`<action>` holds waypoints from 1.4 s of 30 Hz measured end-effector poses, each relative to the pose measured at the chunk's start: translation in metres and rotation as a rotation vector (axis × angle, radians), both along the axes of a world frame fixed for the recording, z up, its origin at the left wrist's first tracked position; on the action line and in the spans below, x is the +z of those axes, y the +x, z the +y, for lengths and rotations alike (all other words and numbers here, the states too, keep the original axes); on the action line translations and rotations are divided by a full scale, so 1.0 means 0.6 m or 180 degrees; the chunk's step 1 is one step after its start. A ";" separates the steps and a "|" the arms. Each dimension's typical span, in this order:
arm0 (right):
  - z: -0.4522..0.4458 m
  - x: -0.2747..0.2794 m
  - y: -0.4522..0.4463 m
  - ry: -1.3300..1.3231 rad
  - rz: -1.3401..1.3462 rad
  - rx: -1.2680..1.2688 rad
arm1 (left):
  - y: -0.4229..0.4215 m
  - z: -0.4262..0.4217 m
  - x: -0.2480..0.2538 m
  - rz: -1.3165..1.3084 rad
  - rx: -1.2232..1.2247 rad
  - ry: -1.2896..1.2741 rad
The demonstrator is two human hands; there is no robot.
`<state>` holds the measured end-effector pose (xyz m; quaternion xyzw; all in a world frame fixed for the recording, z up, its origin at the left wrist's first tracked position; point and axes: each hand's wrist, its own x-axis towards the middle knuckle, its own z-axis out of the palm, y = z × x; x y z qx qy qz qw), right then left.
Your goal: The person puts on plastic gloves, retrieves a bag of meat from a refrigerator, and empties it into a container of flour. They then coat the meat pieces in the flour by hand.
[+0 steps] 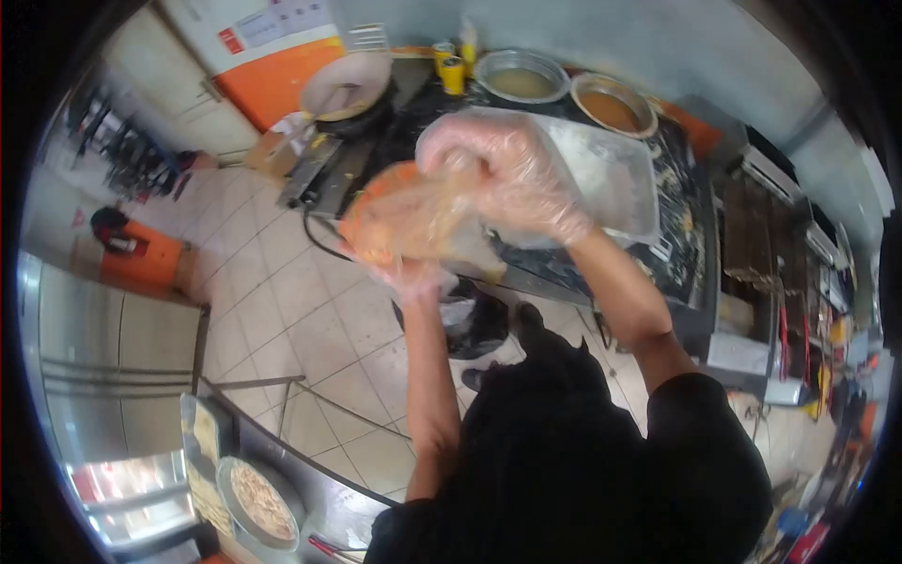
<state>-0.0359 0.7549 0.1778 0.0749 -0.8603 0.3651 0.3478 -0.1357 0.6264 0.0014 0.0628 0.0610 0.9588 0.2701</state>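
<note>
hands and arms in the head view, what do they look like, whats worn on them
The right hand wears a thin, clear, crinkled plastic glove reaching the wrist; the left hand seems to wear one too. Black sleeves are short, leaving both forearms bare.

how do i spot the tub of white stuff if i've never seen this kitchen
Find the dark counter along the wall in front of the person. On it, partly covered by the gloved right hand, sits the tub. It is rectangular with white contents, while the two pans beyond it are round and hold darker contents.
</note>
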 end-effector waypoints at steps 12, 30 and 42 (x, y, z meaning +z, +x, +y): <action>0.408 -0.149 0.240 0.0805 -0.0496 -0.0971 | 0.004 0.456 0.006 0.0796 -0.0924 -0.1185; 0.578 -0.422 0.262 -0.1845 -0.0280 -0.1386 | 0.086 0.731 -0.014 0.2174 -0.1021 -0.1375; 0.523 -0.373 0.167 -0.3261 -0.0107 -0.1323 | 0.091 0.535 -0.157 0.2993 0.0884 -0.3381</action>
